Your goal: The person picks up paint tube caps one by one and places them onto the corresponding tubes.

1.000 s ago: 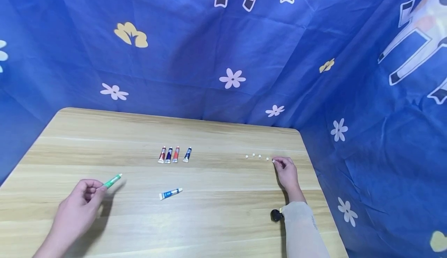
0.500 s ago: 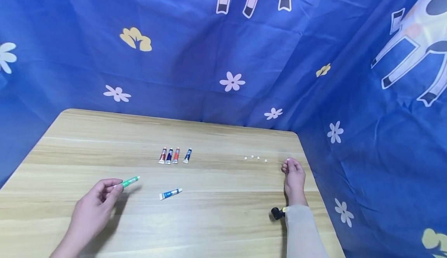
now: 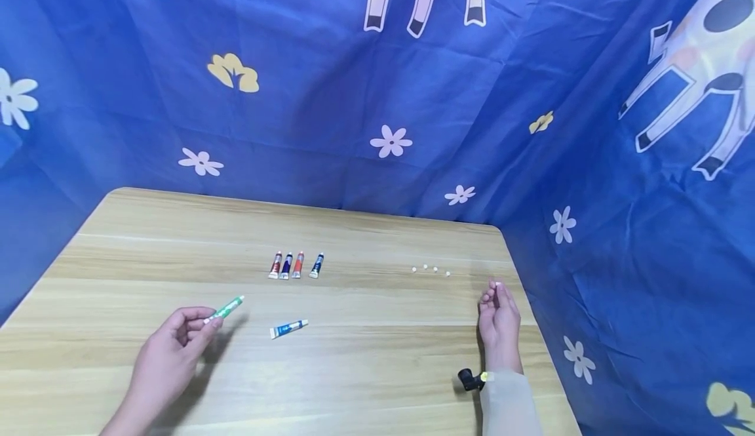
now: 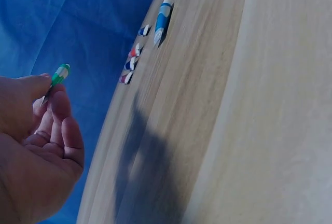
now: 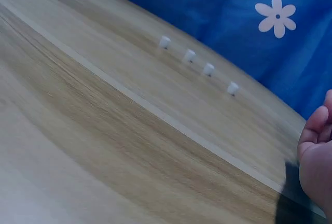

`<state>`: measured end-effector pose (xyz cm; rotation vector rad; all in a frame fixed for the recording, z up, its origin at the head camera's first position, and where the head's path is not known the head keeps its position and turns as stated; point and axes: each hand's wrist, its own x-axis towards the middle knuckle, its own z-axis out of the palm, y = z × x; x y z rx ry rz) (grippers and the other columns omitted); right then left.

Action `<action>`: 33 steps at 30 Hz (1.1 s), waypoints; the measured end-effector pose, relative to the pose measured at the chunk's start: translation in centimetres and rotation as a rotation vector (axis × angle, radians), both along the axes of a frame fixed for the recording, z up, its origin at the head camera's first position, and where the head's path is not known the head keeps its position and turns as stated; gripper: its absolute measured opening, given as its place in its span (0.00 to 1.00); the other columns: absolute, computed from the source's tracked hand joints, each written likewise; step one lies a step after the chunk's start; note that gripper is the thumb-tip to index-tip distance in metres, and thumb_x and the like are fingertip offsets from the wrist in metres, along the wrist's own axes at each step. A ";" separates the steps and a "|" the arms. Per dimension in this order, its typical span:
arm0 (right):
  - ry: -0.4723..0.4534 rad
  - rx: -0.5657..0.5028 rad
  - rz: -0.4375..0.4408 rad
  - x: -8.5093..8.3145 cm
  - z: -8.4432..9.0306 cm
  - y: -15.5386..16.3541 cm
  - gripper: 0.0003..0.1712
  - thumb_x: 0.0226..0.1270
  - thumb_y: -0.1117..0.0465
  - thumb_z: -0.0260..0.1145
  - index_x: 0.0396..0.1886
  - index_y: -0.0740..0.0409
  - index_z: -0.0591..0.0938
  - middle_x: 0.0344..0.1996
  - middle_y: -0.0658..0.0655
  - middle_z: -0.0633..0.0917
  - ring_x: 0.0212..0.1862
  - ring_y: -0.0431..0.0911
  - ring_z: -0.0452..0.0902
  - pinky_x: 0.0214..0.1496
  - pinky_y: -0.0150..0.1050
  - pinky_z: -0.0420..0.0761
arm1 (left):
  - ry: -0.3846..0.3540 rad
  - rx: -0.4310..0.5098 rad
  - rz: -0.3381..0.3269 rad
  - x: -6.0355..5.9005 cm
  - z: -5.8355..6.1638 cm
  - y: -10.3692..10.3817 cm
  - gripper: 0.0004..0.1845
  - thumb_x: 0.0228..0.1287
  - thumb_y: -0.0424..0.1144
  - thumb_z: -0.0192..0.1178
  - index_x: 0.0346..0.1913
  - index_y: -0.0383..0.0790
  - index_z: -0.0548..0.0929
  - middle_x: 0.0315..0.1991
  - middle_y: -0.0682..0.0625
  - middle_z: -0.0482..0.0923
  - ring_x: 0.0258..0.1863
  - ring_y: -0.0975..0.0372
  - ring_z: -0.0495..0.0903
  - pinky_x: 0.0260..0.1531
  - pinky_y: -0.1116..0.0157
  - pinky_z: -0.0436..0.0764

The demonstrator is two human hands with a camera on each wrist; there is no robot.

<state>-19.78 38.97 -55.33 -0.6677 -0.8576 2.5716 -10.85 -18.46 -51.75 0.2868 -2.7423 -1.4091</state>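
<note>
Green slim tube (image 3: 225, 308) pinched by left hand (image 3: 177, 344).

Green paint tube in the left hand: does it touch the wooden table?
Apart. The head view shows the left hand pinching the green paint tube raised above the wooden table, its shadow falling separately on the wood.

The left hand (image 4: 31, 146) pinches a green tube (image 4: 58, 77) above the table (image 4: 249, 130); far off lie a blue tube (image 4: 162, 21) and four small tubes (image 4: 135, 62).
</note>
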 end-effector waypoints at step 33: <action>0.231 0.030 0.336 5.9 -2.1 -6.5 0.16 0.89 0.67 0.50 0.51 0.58 0.85 0.44 0.53 0.89 0.44 0.40 0.83 0.51 0.30 0.84 | -0.101 0.112 -0.062 2.9 -0.1 4.8 0.17 0.81 0.47 0.63 0.59 0.37 0.82 0.40 0.49 0.84 0.27 0.67 0.76 0.23 0.67 0.79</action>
